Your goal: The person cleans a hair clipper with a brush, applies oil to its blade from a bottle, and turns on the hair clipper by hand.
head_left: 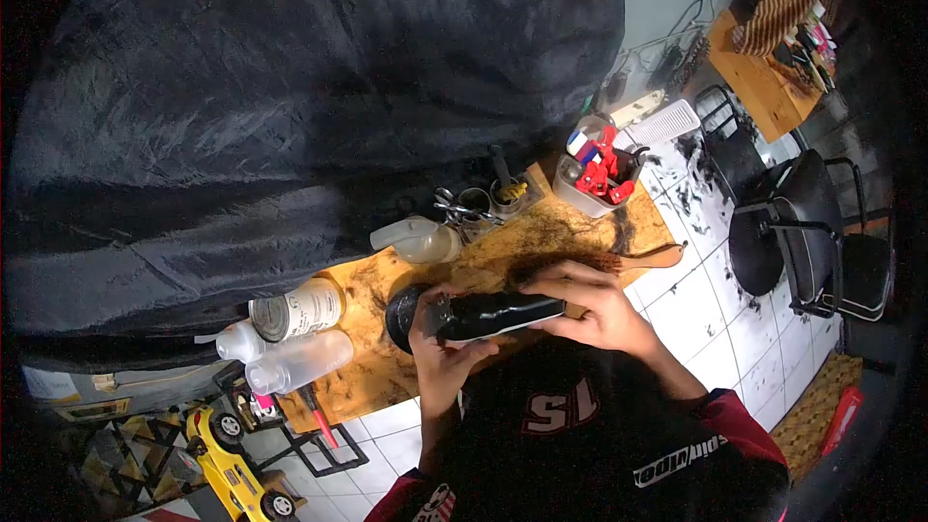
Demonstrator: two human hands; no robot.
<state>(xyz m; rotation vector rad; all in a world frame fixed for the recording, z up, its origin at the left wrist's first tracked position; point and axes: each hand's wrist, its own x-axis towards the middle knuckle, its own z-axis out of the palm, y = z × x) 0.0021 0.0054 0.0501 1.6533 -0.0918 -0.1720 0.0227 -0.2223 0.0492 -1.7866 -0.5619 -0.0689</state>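
A glossy black cylindrical object lies sideways above the wooden table, held between both hands. My left hand is wrapped round its left part, beside a round black end piece. The fingers of my right hand close on its right end. Just beyond the right hand, a brown wooden-handled brush rests on the table. A clear spray bottle lies behind the object.
At the left are a labelled can and a translucent bottle. A bin of red clips and a holder with scissors stand at the back. Dark hair clippings are scattered about. Black chairs are at right.
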